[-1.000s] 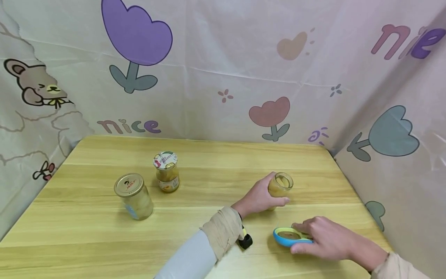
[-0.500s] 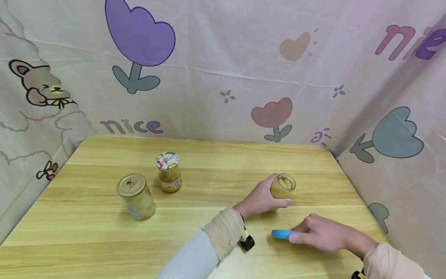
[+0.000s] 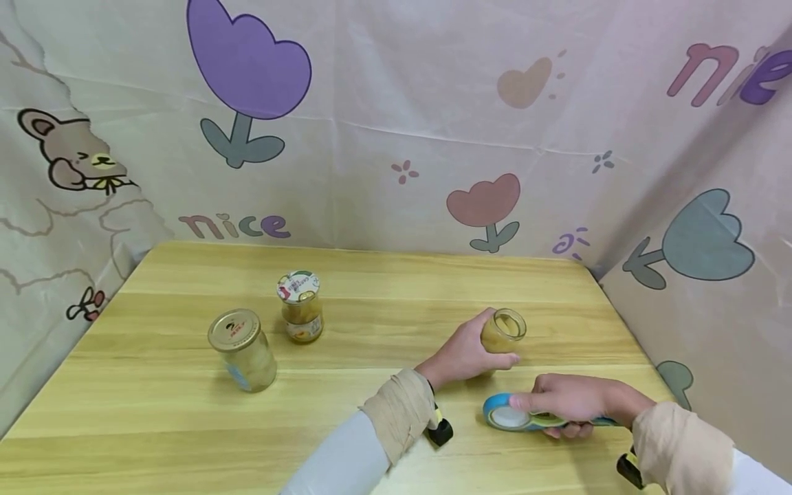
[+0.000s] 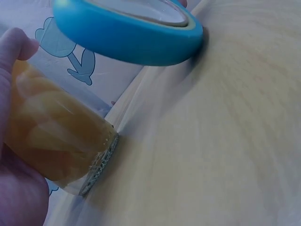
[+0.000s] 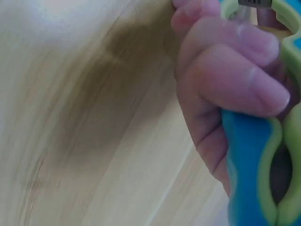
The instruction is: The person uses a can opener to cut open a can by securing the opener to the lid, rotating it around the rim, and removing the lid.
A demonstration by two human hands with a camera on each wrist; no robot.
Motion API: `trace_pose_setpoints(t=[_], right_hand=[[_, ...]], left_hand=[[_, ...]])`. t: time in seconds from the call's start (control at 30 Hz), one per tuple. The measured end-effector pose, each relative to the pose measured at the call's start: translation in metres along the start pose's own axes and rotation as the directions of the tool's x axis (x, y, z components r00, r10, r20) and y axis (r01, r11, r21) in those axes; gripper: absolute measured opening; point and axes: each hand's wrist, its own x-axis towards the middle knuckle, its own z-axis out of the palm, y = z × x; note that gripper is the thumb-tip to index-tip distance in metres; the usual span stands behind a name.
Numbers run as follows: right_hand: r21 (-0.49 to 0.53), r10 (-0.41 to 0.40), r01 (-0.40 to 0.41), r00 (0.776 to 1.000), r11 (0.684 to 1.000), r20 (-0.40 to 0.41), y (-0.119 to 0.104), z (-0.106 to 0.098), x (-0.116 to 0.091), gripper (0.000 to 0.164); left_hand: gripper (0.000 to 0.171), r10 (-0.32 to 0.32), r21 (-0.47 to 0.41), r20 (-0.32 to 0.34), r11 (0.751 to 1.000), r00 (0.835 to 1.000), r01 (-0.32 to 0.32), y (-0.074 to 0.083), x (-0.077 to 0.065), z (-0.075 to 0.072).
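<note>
My left hand [image 3: 464,352] grips an open glass jar [image 3: 497,335], which stands on the table. Pale orange-yellow fruit pieces [image 4: 51,127] fill it in the left wrist view. A blue and light-green jar opener [image 3: 495,404] is in my right hand [image 3: 572,399], with the thumb on top and fingers curled underneath. Inside its large ring sits a white disc [image 3: 509,416] that looks like the underside of a jar lid. In the right wrist view my fingers [image 5: 235,70] wrap round the opener's narrower part. The opener is close in front of the jar, apart from it.
On the left stand two closed jars: a taller one with a gold lid [image 3: 235,330] and a smaller one with a patterned lid [image 3: 299,287]. A printed cloth [image 3: 371,103] hangs behind and beside the wooden table [image 3: 155,426].
My right hand has turned the jar opener over, from its gold-brown disc side through edge-on to the white side. The left hand still holds the jar in the same place.
</note>
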Motion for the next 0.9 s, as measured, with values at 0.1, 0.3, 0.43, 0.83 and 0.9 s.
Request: trace_pose_setpoints(t=[0.1, 0.3, 0.43, 0.83, 0.9], right_hand=[[0.03, 0.039, -0.039, 0.999, 0.999, 0.027, 0.0, -0.003, 0.002, 0.076], [0.042, 0.125, -0.126, 0.991, 0.991, 0.042, -0.001, -0.009, 0.007, 0.062], [0.073, 0.156, -0.16, 0.986, 0.984, 0.063, -0.002, -0.01, 0.011, 0.059], [0.109, 0.17, -0.185, 0.976, 0.977, 0.137, -0.003, -0.015, 0.017, 0.073], [0.104, 0.179, -0.195, 0.974, 0.975, 0.14, -0.003, -0.014, 0.017, 0.075]], left_hand=[[0.057, -0.007, 0.01, 0.0, 1.0, 1.0, 0.007, 0.0, 0.0, 0.0], [0.058, 0.004, 0.008, -0.003, 1.0, 1.0, -0.004, 0.0, 0.0, 0.0], [0.058, 0.007, 0.004, -0.002, 1.0, 1.0, -0.007, -0.001, 0.0, 0.0], [0.057, 0.027, -0.012, 0.011, 1.0, 1.0, -0.027, -0.003, 0.001, -0.001], [0.057, 0.027, -0.016, 0.012, 1.0, 1.0, -0.026, -0.003, 0.001, -0.001]])
